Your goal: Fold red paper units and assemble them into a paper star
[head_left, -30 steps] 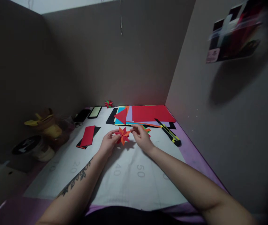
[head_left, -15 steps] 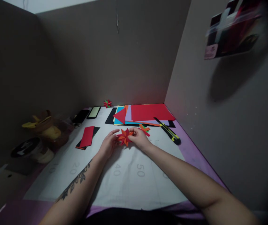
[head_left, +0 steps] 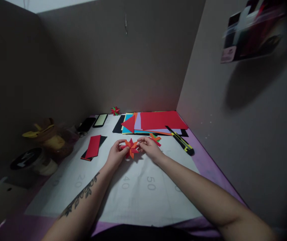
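Note:
A folded paper star (head_left: 131, 149) in red and orange, with several points, is held up over the middle of the white mat. My left hand (head_left: 117, 153) grips its left side, thumb laid across the front and fingers curled behind. At the star's right edge, my right hand (head_left: 150, 149) has its thumb and fingertips closed at a point; exactly how much paper they pinch is hard to see. Just behind my right hand lie orange and green folded paper pieces (head_left: 155, 138), partly covered by it.
Coloured paper sheets (head_left: 163, 120) are stacked at the back, with a yellow-black utility knife (head_left: 183, 144) to their right. Red strips (head_left: 93, 146), a phone (head_left: 100, 120) and a finished-looking star (head_left: 115, 111) lie left and behind. Jars (head_left: 34, 160) stand at far left.
The star has shifted slightly left and turned. My left thumb has come onto its front, while my right thumb has moved off the front to the right edge.

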The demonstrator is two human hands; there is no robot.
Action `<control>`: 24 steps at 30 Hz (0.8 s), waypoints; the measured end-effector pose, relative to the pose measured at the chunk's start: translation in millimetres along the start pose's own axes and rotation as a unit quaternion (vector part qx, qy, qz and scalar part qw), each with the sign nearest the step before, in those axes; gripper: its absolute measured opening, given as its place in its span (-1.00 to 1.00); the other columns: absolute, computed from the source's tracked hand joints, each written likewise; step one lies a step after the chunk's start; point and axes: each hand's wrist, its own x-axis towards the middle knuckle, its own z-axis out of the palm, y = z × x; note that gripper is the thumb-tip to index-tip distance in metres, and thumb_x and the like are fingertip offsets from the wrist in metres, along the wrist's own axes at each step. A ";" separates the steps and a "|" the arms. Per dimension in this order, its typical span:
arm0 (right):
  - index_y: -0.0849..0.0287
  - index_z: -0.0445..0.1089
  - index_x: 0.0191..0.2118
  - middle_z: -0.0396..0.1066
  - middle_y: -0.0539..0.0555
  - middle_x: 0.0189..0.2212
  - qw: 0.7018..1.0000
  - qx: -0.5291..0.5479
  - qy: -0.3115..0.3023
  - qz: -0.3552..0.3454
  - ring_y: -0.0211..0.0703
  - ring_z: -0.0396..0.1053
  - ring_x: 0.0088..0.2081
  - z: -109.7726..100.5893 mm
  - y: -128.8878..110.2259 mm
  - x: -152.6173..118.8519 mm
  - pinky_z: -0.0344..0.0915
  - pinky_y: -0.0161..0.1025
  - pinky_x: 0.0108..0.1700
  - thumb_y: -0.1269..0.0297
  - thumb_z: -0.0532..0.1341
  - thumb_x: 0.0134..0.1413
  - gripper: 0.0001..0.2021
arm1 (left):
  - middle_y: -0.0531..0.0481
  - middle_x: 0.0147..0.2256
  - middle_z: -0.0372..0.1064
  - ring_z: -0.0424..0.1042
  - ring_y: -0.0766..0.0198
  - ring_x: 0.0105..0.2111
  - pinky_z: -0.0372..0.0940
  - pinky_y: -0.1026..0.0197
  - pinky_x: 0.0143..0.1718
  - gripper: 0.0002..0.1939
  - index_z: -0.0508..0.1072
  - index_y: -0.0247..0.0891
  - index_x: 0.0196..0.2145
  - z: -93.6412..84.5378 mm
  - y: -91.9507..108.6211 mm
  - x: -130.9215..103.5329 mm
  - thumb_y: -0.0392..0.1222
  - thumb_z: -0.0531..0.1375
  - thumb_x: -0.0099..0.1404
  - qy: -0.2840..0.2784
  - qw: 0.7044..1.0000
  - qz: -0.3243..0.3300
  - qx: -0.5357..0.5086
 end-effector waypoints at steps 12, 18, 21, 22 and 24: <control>0.12 0.24 -0.06 0.15 0.20 0.05 0.854 -0.366 -0.021 -0.369 0.00 0.12 0.11 0.4 -6.6 -15.4 0.13 0.03 0.10 0.57 0.08 -0.10 -0.58 | 0.04 -0.52 0.43 0.41 0.31 -0.57 0.25 0.32 -0.52 -0.45 0.27 -0.28 -0.13 -0.7 5.0 -4.6 -0.10 0.35 -0.06 -0.016 0.999 -0.009 -0.043; 0.13 0.34 -0.32 0.25 0.09 -0.29 0.892 -0.306 0.042 -0.331 -0.10 0.28 -0.17 -0.9 -12.1 -15.6 0.25 -0.12 -0.08 0.42 0.11 0.04 -0.90 | 0.05 -0.49 0.44 0.43 0.29 -0.53 0.28 0.31 -0.49 -0.51 0.28 -0.26 -0.16 0.7 3.4 -4.5 -0.08 0.32 -0.03 0.019 0.999 0.037 0.005; 0.13 0.37 -0.32 0.26 0.07 -0.30 0.899 -0.292 0.040 -0.325 -0.12 0.29 -0.19 0.3 -13.6 -15.5 0.26 -0.14 -0.10 0.37 0.17 0.02 -0.93 | 0.04 -0.47 0.45 0.44 0.30 -0.52 0.30 0.30 -0.47 -0.53 0.28 -0.26 -0.16 0.5 2.2 -3.7 -0.10 0.31 -0.02 0.017 0.999 0.037 -0.006; 0.13 0.38 -0.31 0.26 0.07 -0.30 0.900 -0.289 0.042 -0.323 -0.12 0.29 -0.19 0.9 -13.5 -15.4 0.26 -0.14 -0.11 0.37 0.18 0.01 -0.92 | 0.03 -0.46 0.45 0.45 0.29 -0.52 0.30 0.30 -0.47 -0.53 0.28 -0.26 -0.16 0.3 1.9 -3.6 -0.10 0.31 -0.01 0.012 0.999 0.037 -0.010; 0.12 0.38 -0.30 0.27 0.07 -0.29 0.903 -0.286 0.043 -0.317 -0.12 0.29 -0.19 2.0 -12.9 -15.0 0.27 -0.15 -0.14 0.37 0.19 0.00 -0.90 | 0.02 -0.44 0.46 0.46 0.28 -0.50 0.31 0.29 -0.46 -0.54 0.27 -0.27 -0.15 0.0 1.6 -3.6 -0.10 0.30 0.01 0.003 0.999 0.040 -0.017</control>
